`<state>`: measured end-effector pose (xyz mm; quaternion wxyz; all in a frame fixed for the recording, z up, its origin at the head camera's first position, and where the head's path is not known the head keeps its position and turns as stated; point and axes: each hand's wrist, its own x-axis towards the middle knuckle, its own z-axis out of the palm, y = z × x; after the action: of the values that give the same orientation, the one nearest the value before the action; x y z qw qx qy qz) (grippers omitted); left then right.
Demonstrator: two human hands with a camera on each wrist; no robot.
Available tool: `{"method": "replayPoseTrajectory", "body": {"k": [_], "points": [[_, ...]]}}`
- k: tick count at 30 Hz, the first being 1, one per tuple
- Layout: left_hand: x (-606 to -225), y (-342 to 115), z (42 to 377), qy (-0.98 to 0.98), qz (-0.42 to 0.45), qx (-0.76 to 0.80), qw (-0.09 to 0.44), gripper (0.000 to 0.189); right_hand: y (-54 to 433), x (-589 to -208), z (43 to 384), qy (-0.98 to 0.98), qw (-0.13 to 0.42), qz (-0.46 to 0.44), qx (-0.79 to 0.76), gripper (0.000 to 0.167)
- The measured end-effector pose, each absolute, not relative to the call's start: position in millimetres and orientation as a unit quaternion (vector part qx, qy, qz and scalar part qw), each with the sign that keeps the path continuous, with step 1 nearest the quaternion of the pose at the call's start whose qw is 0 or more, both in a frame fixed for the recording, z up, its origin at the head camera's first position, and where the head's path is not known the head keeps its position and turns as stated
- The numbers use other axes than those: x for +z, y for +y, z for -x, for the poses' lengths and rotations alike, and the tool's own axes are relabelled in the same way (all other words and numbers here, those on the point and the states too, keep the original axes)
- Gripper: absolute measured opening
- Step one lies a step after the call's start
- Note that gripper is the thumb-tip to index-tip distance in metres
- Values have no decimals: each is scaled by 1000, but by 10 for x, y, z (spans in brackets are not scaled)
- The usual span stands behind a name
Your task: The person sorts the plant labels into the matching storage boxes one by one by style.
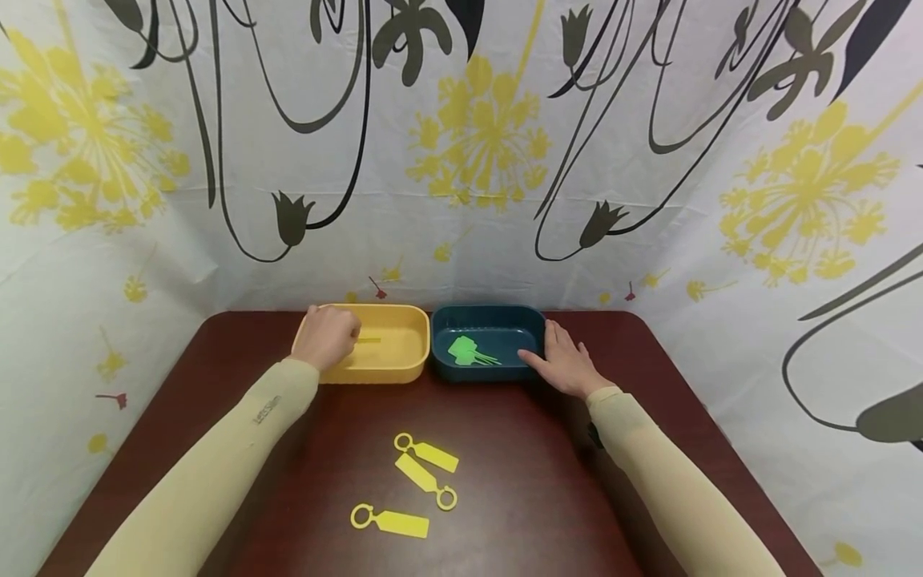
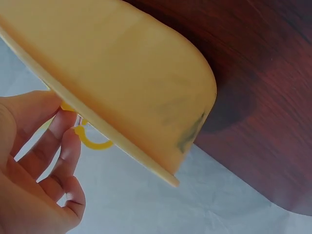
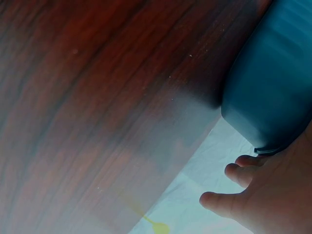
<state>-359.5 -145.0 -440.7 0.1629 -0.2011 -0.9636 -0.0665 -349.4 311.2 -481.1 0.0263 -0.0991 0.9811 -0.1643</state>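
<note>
My left hand (image 1: 328, 335) is over the left end of the yellow tray (image 1: 417, 370). In the left wrist view, its thumb and fingers pinch a yellow ring tag (image 2: 97, 145), partly hidden behind the tray's rim. A thin yellow strip (image 1: 369, 340) shows beside the hand in the head view; whether it belongs to that tag I cannot tell. My right hand (image 1: 570, 367) rests on the right end of the dark blue tray (image 1: 485, 373), fingers spread and the thumb over the front rim. Green tags (image 1: 464, 351) lie together inside the blue tray.
Several yellow ring tags lie on the dark red table (image 1: 505, 449) in front of the trays: one tag (image 1: 400, 523) apart, two others close together (image 1: 425, 465). A patterned cloth (image 1: 461, 264) hangs behind the table and at its sides.
</note>
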Motion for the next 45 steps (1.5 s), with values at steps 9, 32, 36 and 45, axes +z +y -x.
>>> {"method": "replayPoseTrajectory", "body": {"k": [9, 32, 36, 45], "points": [[-4481, -1432, 3679, -972, 194, -51, 121, 42, 3109, -4806, 3491, 981, 29, 97, -166, 111], [-4609, -1397, 3799, -979, 191, -47, 54, 43, 3083, -4776, 3474, 981, 19, 93, -169, 106], [-4625, -1385, 3795, -979, 191, -45, 48, 45, 3087, -4784, 3477, 981, 19, 96, -166, 107], [-4629, -1376, 3794, -980, 192, -39, 46, 45, 3089, -4780, 3474, 982, 21, 96, -161, 111]]}}
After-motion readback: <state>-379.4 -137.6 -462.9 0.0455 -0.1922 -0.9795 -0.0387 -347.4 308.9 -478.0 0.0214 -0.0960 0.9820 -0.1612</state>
